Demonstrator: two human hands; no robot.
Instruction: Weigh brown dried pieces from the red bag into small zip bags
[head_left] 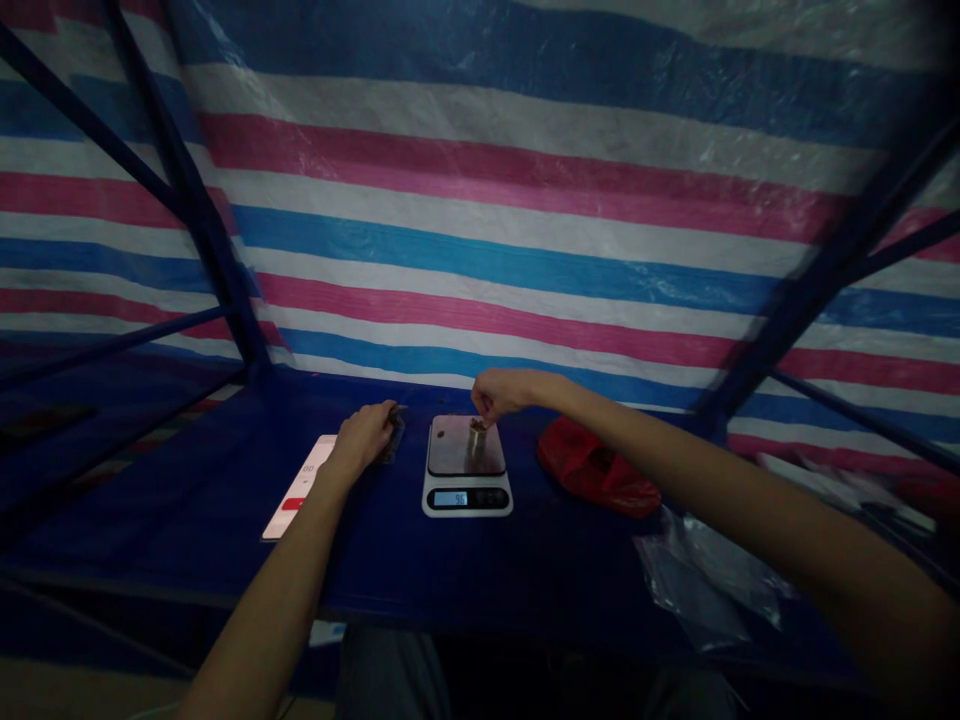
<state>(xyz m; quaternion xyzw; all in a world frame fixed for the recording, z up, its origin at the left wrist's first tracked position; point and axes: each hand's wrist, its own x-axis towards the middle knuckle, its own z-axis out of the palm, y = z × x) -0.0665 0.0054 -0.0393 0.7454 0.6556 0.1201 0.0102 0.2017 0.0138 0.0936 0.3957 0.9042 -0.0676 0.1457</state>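
Note:
A white kitchen scale (469,503) with a metal plate and a lit display, which seems to read 96, sits on the blue table. On its plate stands a small cup (477,433) heaped with small brown pieces. My right hand (499,392) is over the cup's rim, fingertips pinched together at the pieces; what they hold is too small to make out. One loose brown piece (441,434) lies on the plate's left side. Left of the scale, my left hand (365,435) has its curled fingers on a small clear plastic bag (394,437).
A lit phone (307,478) lies partly under my left forearm. Right of the scale is a red plastic bag (574,462), with clear zip bags (697,580) nearer me. Blue metal posts (217,240) and a striped sheet (487,250) bound the blue table (405,560).

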